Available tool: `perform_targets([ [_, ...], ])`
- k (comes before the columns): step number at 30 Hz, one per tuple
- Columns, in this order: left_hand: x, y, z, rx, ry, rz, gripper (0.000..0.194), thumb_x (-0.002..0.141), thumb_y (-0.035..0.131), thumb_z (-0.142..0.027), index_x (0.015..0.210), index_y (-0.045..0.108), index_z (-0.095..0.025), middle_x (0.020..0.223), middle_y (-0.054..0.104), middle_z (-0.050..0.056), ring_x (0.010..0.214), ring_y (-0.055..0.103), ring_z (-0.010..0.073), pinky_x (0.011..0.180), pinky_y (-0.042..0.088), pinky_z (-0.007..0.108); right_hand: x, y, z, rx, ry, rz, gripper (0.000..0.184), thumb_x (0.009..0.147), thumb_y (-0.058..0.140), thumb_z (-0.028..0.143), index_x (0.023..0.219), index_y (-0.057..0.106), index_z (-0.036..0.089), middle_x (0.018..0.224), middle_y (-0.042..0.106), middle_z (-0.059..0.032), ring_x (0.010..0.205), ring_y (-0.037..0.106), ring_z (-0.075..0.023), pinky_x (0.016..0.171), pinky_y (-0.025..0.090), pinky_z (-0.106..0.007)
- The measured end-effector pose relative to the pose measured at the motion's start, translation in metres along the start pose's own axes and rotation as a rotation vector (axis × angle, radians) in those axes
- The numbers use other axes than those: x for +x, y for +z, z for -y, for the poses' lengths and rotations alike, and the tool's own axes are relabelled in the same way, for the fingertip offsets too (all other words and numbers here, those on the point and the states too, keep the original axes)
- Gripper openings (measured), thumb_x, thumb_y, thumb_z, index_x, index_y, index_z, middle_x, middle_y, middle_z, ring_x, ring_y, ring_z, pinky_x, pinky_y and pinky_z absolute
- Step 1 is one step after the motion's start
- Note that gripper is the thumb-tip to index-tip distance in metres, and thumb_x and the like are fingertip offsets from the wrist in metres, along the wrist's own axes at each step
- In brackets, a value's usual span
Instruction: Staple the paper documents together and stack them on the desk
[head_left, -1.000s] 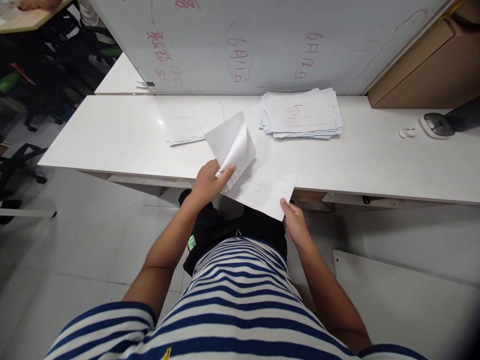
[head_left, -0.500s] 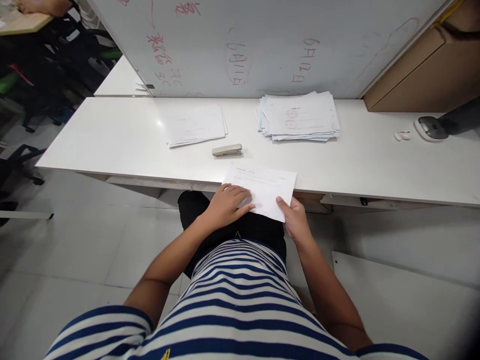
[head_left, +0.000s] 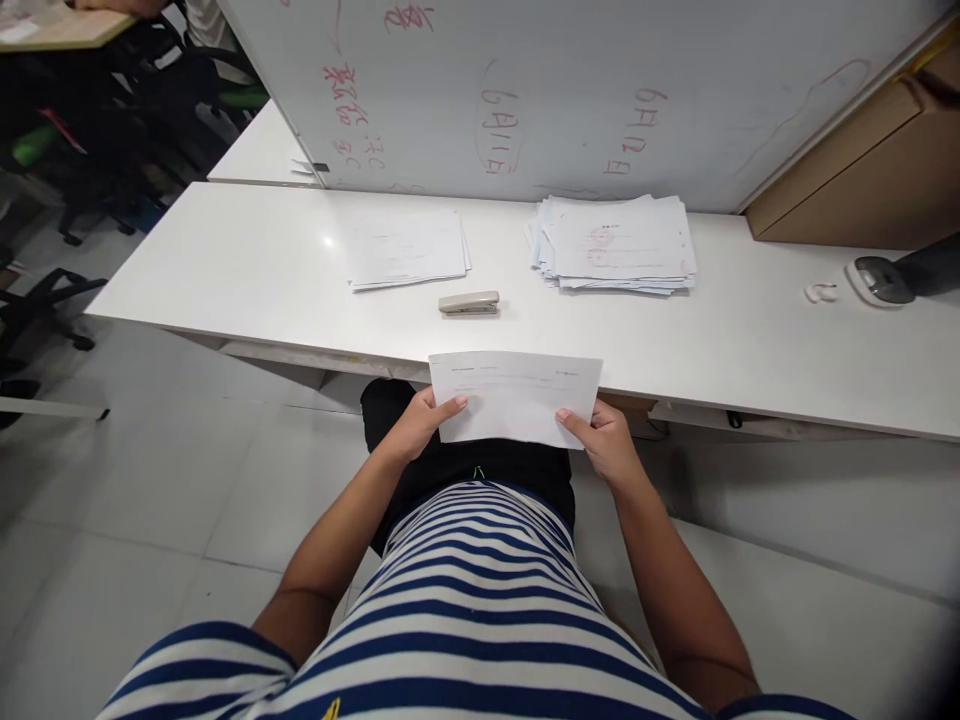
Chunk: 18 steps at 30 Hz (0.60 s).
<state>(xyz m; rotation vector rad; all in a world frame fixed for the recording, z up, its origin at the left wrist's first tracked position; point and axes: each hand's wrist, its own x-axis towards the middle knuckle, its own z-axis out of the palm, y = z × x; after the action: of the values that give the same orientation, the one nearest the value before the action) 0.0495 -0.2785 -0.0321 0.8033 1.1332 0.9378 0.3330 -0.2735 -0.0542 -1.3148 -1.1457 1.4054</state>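
A printed sheet of paper [head_left: 516, 400] is held up at the desk's front edge, over my lap; whether it is one sheet or more I cannot tell. My left hand [head_left: 426, 420] pinches its left side, thumb on top and fingers underneath. On the right side my right hand [head_left: 604, 435] grips it the same way. Beyond the paper lies a beige stapler [head_left: 469, 303]. Farther back are a small stack of papers [head_left: 409, 250] on the left and a thicker, uneven stack of papers [head_left: 615, 245] with red stamp marks on the right.
The white desk [head_left: 285, 270] runs across in front of me. A whiteboard [head_left: 562, 90] with red writing stands along its back. To the right are a cardboard box [head_left: 847, 165], white earbuds [head_left: 821, 292] and a dark cylindrical object [head_left: 885, 280]. Chairs and part of another person appear at upper left.
My left hand has gone from lying on the paper to gripping its left edge. The paper is now straighter and lifted between both hands. The view has shifted slightly.
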Motion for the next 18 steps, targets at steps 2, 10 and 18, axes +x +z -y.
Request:
perform_targets([
  [2,0.002,0.002,-0.005,-0.021,0.027,-0.014,0.049,0.074,0.080,-0.047,0.111,0.073,-0.016,0.117,0.073,0.012,0.113,0.066,0.0308,0.101,0.050,0.046,0.003,0.001,0.004,0.021,-0.022,0.005,0.034,0.072,0.081,0.043,0.098,0.077,0.022,0.103,0.077,-0.0057,0.095,0.070,-0.0282,0.087,0.053,-0.045],
  [10,0.007,0.008,-0.055,0.313,0.373,0.171,0.038,0.077,0.078,-0.039,0.111,0.075,-0.023,0.136,0.062,0.008,0.129,0.055,0.0307,0.111,0.042,0.047,0.020,0.004,0.045,-0.096,-0.107,-0.089,0.036,0.073,0.079,0.044,0.096,0.075,0.018,0.097,0.076,-0.0076,0.092,0.070,-0.0260,0.086,0.054,-0.042],
  [18,0.064,0.006,-0.054,0.278,0.481,-0.057,0.047,0.075,0.076,-0.050,0.108,0.073,-0.017,0.113,0.073,0.009,0.110,0.065,0.0296,0.097,0.052,0.043,0.055,0.029,0.047,-0.084,-0.235,-0.132,0.039,0.075,0.074,0.046,0.101,0.071,0.016,0.105,0.074,-0.0104,0.108,0.066,-0.0272,0.098,0.049,-0.044],
])
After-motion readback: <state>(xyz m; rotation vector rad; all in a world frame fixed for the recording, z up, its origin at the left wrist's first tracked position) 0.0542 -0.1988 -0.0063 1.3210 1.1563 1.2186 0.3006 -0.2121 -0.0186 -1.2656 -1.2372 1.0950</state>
